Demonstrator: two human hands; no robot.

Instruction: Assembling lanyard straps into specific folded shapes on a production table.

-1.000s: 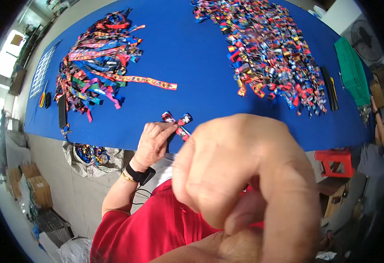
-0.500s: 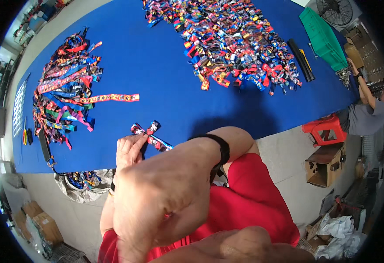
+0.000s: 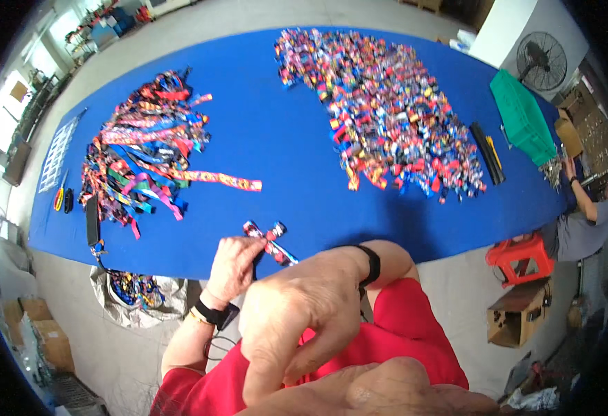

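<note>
At the front edge of the blue table my left hand (image 3: pixel 233 266) pinches a short printed ribbon (image 3: pixel 273 245), red, black and white, folded into a cross shape. Part of the ribbon lies flat on the cloth, and its lower end passes behind my right hand. My right hand (image 3: pixel 302 312) is raised close to the camera, above my lap. Its fingers are bent and apart, with nothing visible in them; the fingertips are partly hidden. To the left lies a loose pile of long printed ribbons (image 3: pixel 144 149), one strip (image 3: pixel 221 182) sticking out to the right.
Many folded ribbon pieces (image 3: pixel 394 118) cover the far right of the table (image 3: pixel 248 90). Beyond them are black strips (image 3: pixel 488 156), a green crate (image 3: pixel 522 118) and a fan (image 3: pixel 541 61). A co-worker's arm (image 3: pixel 581 197) reaches in at right. A sack of ribbons (image 3: pixel 137 295) stands below the left edge.
The view has tilted up, so the table sits lower and shows more of its far side. My left hand keeps its pinch on the ribbon; my right hand stays raised, its fingers shifted slightly.
</note>
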